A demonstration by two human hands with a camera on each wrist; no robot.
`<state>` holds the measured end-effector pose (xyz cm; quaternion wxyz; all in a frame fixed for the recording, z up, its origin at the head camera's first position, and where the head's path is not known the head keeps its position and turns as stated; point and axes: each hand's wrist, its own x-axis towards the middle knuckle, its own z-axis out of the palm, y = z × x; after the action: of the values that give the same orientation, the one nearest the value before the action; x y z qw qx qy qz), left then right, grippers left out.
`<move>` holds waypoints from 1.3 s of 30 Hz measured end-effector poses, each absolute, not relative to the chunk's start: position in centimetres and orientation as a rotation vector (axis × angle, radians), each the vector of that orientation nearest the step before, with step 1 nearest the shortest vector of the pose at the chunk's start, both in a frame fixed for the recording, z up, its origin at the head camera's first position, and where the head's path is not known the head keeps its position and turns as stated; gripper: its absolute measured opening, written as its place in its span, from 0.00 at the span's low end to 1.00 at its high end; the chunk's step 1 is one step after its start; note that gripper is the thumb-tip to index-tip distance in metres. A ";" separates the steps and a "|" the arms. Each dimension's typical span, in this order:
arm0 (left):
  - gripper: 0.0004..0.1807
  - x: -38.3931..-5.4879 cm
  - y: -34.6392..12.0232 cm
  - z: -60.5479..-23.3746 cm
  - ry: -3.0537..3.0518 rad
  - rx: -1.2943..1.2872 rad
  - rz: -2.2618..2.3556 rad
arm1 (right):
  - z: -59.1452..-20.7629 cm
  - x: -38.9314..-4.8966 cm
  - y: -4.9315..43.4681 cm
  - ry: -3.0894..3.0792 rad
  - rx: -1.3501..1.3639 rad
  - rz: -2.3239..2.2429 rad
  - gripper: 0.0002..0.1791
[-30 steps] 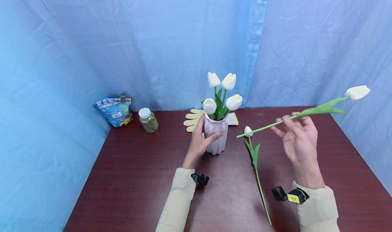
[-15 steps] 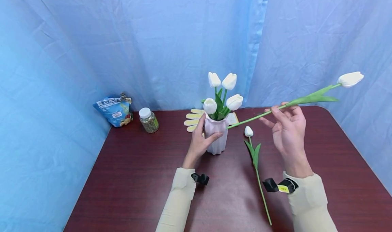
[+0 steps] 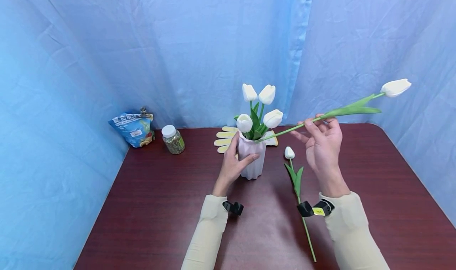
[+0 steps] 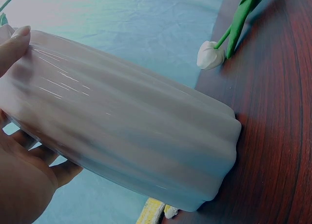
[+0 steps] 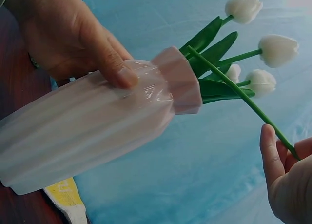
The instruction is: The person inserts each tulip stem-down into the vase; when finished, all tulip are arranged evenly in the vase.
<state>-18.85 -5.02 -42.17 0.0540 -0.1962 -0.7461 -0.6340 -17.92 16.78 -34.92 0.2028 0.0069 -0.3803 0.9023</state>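
Observation:
My left hand [image 3: 231,167] grips a pale pink ribbed vase [image 3: 255,165] from its left side, thumb across the front. In the left wrist view the vase [image 4: 126,116] fills the middle. Several white tulips [image 3: 273,118] with green leaves stand in it. Between the thumb and fingers of my right hand [image 3: 324,147], another white tulip [image 3: 394,88] is pinched by its stem, slanting with bloom to the upper right. Its bare stem end [image 5: 195,54] lies by the leaves just outside the vase's mouth in the right wrist view. One more tulip [image 3: 297,183] lies on the table.
Behind the vase lies a yellow-and-white glove [image 3: 225,135], partly hidden. A white-capped jar [image 3: 173,140] and a blue bag [image 3: 133,129] stand at the back left of the dark red table [image 3: 160,206]. Blue cloth [image 3: 199,56] hangs behind.
My right hand has moved left and slightly up with the tulip, bringing its stem end to the vase's mouth. The left hand and vase have stayed in place.

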 end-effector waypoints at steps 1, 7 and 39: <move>0.47 -18.9 -5.0 -42.2 -2.267 -0.595 -1.926 | -35.0 -18.0 16.7 -1.070 0.021 2.510 0.11; 0.47 -18.9 -5.0 -42.2 -2.266 -0.600 -1.921 | -35.4 -18.6 16.0 -1.107 0.030 2.462 0.11; 0.47 -18.8 -5.1 -41.9 -2.289 -0.587 -1.947 | -35.4 -18.8 13.9 -1.378 0.391 2.090 0.14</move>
<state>-18.82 -5.06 -41.92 0.0397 -0.1916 -0.7470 -0.6354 -18.79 13.94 -35.43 0.2992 0.1471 -0.5189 0.7872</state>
